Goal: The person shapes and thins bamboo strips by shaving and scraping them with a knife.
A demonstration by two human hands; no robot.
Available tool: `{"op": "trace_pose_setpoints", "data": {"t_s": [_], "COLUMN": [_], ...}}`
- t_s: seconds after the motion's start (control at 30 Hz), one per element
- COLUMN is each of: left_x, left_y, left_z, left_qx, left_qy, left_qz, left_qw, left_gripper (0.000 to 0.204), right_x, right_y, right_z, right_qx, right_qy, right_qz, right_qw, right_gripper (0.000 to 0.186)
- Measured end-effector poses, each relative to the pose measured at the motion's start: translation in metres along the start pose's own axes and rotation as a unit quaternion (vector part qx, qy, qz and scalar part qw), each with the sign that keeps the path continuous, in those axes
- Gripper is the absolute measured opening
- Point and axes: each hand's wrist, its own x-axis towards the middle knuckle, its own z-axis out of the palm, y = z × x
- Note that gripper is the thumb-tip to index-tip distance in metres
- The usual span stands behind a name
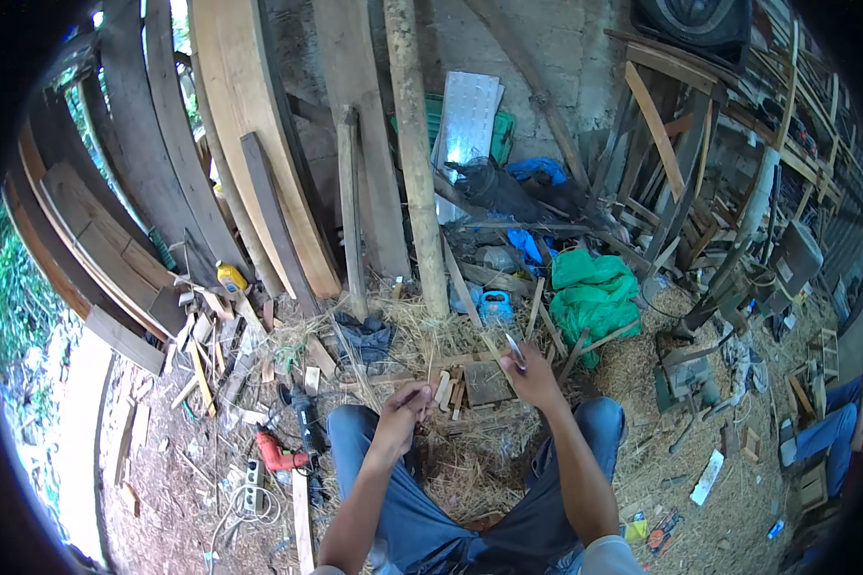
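Observation:
My right hand is closed around a slim tool with a pale, pointed tip; it looks like a small knife. Left of it, my left hand is held over the straw-strewn ground with its fingers pinched together. Whatever lies in that pinch is too small to make out. Between and beyond both hands, short wood pieces lie beside a flat wooden block. A thin wooden strip slants down toward my right hand. Both forearms reach forward between my bent knees.
On the left lie a red power drill, a dark power tool and a white power strip. Boards lean behind a wooden post. A green plastic bag sits ahead right. Another person's leg shows far right.

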Motion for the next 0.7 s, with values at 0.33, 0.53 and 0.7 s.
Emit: {"op": "trace_pose_setpoints", "data": {"t_s": [0.33, 0.53, 0.7], "left_x": [0.023, 0.047, 0.077], "left_y": [-0.005, -0.005, 0.024], "left_z": [-0.005, -0.042, -0.072], "left_qx": [0.017, 0.084, 0.126], "left_qy": [-0.028, 0.032, 0.068], "left_qz": [0.002, 0.054, 0.083], "left_qw": [0.999, 0.994, 0.986], "left_gripper": [0.014, 0.013, 0.012], "right_x": [0.000, 0.023, 0.049], "right_y": [-0.055, -0.082, -0.074], "right_z": [0.033, 0.084, 0.133], "right_qx": [-0.101, 0.005, 0.053], "right_qy": [-0.066, -0.215, -0.242], "right_qz": [0.033, 0.099, 0.099], "right_qw": [0.992, 0.972, 0.964], "right_gripper": [0.017, 0.023, 0.023]}}
